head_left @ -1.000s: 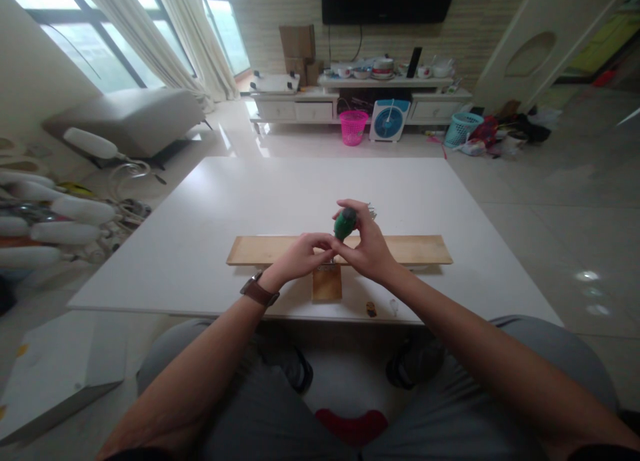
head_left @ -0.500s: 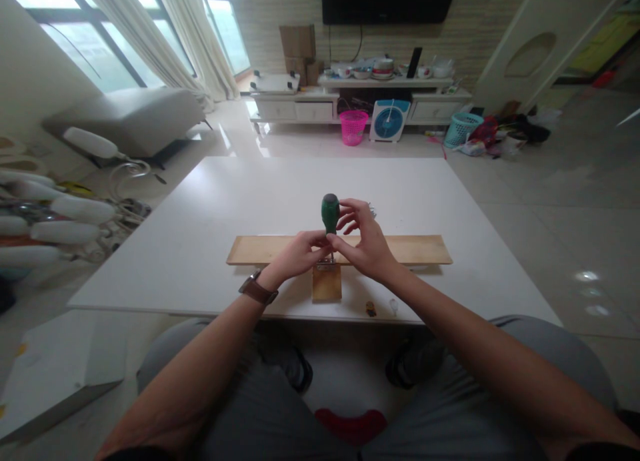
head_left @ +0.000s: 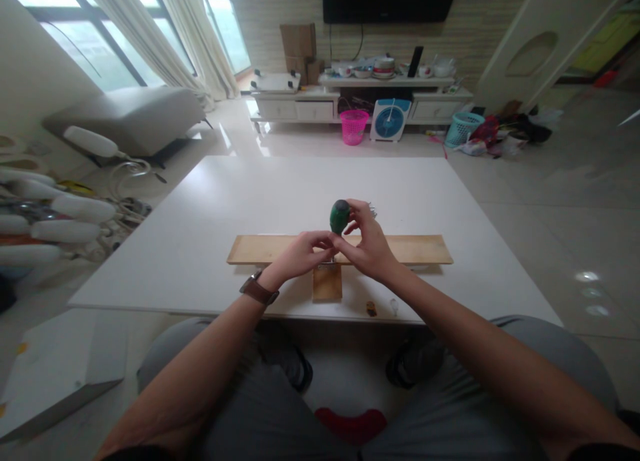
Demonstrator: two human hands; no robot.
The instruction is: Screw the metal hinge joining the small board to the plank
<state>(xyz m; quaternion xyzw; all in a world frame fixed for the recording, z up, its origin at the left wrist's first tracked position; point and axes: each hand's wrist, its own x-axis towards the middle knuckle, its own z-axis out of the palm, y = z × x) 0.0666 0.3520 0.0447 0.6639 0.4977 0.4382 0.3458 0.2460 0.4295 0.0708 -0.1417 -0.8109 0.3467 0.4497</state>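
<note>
A green-handled screwdriver stands nearly upright over the joint of two wooden pieces. My right hand grips its handle from the right. My left hand, with a brown watch at the wrist, pinches the shaft near the tip. Beneath them a long wooden plank lies across the white table, and a short wooden block juts from it toward me. A small metal bracket at the joint is mostly hidden by my fingers.
Two small loose pieces lie by the table's front edge. Small metal parts sit just behind my right hand. Beyond the table are a pink basket, a blue fan and a grey lounger.
The screwdriver handle stood tall with my right fingers spread off it half a second ago; now it tilts toward me and my right hand has closed on it again.
</note>
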